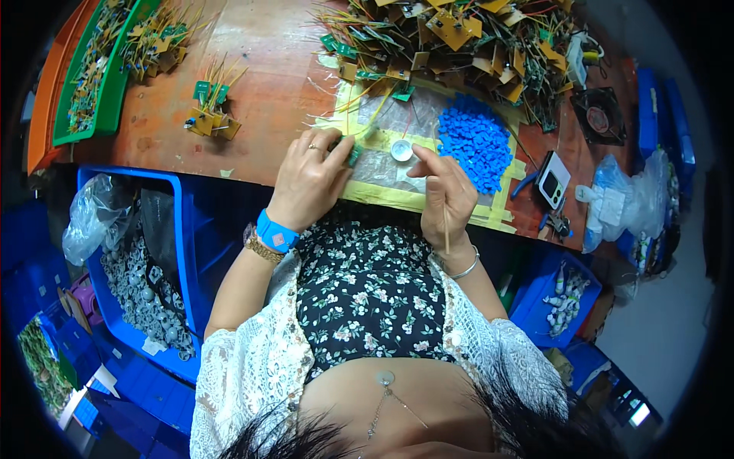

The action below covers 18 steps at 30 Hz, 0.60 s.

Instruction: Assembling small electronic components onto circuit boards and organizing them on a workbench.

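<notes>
My left hand [310, 176] has its fingers bent and drawn together on a small green circuit board [353, 156] at the mat's near edge. Thin wires lie close to its fingertips. My right hand [449, 190] holds a thin wooden stick [447, 236], which points back toward the wrist. The thumb and forefinger of that hand reach toward a small round white cup [401, 151], which sits between both hands. Just right of the cup spreads a pile of small blue plastic pieces [475, 141]. Another green board [404, 93] with a red wire lies beyond the cup.
A large heap of wired yellow and green boards [459, 38] covers the back. A smaller bunch [214, 111] lies left, near a green tray [109, 103]. A digital device [552, 180], a black fan [599, 116] and plastic bags [631, 195] are at right. Blue bins [183, 245] stand below the table.
</notes>
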### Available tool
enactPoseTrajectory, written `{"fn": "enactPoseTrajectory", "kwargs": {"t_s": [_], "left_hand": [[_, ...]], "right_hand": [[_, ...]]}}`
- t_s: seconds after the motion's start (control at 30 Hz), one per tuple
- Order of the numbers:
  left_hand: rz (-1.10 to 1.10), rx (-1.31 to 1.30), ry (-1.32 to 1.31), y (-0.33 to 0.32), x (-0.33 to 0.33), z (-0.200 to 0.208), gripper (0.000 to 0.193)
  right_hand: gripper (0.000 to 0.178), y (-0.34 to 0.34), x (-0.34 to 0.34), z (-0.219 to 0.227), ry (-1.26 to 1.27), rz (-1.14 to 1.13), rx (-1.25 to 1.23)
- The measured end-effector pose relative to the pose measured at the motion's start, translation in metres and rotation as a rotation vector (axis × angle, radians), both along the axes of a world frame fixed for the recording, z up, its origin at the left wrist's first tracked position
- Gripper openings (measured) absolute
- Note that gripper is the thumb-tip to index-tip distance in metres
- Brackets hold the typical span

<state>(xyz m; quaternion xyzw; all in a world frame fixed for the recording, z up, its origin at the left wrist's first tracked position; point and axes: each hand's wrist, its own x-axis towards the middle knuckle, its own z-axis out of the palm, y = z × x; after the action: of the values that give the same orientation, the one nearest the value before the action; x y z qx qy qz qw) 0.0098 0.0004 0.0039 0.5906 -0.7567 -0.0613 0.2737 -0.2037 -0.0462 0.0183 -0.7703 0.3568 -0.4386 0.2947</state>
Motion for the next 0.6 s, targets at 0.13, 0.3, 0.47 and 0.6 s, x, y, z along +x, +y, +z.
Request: {"fn": "enactPoseTrajectory", "kwargs": {"t_s": [0.13,0.3,0.47,0.6], "left_hand": [[-0.011,-0.056,-0.037,-0.006,0.005,-0.013,0.046],[0.295,-0.001,0.577,-0.008,-0.012,-0.007,0.035],[0.364,0.061,0.923,-0.003,-0.023,-0.014,0.023],[0.411,0.07,1.005,-0.002,-0.03,-0.016,0.023]], "right_hand": [[0.058,-0.002,-0.013,-0.009,-0.027,0.008,0.158],[0.05,0.0,-0.016,-0.012,-0.014,-0.035,0.335],[0.047,-0.002,-0.014,-0.015,0.011,-0.02,0.318],[0.047,-0.003,-0.014,-0.016,0.041,-0.025,0.289]]}}
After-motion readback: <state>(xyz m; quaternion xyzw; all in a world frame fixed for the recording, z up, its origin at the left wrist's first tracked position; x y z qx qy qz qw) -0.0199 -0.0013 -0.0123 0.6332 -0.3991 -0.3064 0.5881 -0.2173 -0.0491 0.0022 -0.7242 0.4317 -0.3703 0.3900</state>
